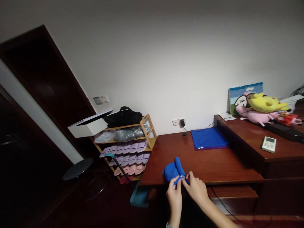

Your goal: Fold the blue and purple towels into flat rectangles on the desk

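Lower centre, left hand (175, 192) and right hand (196, 189) pinch one blue bundle (171, 172), seemingly cloth. Two square white wall plates (175, 122) sit mid-frame.

Materials and finish.
Matt cloth is seen in the blue bundle (170, 172), smooth, slightly glossy wood in the tabletop (213, 167), smooth plastic in the lilac slippers (127, 148).

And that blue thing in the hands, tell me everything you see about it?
The blue thing looks like soft cloth. It has a rounded part and a narrow, roll-like part beside it, with a small pale patch, maybe a tag, at the near end. The left hand and right hand pinch that end. It's near the front edge of the table; whether it rests there is unclear.
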Available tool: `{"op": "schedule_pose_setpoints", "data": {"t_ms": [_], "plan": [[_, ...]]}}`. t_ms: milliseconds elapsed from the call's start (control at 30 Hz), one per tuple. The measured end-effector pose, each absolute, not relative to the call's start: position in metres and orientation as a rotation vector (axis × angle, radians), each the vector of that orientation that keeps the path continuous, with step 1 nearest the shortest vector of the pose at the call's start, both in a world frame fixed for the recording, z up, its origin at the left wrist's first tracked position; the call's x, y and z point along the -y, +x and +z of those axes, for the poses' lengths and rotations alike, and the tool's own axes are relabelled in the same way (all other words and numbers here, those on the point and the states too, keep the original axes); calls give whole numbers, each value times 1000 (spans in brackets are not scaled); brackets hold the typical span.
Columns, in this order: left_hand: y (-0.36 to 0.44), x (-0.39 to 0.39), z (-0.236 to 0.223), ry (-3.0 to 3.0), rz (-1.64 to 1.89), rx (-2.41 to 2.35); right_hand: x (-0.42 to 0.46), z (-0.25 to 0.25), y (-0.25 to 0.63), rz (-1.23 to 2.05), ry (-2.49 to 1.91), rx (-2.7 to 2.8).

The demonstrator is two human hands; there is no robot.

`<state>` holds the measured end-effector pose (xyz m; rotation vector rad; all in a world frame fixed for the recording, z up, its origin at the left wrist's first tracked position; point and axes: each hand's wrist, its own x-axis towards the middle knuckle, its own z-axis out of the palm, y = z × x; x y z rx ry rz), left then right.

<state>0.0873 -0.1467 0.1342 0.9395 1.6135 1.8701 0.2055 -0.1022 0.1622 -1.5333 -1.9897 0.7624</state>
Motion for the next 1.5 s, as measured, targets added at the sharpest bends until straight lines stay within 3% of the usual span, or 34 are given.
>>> {"op": "schedule_pose_setpoints", "data": {"t_ms": [567,833,1067,1300,1500], "plan": [[96,147,146,1069,1802,-1702,68,149,214,1133,-973,1482],[21,151,206,1015,2063,-1900,47,181,257,824,-920,1595],[-71,172,261,939,2294,-2159,25,200,325,349,-1069,1646],[-116,194,272,807,2459,-1958,24,223,396,-143,-1170,1583],[-117,204,277,759,2480,-1826,46,256,447,-337,-1154,1620]]}}
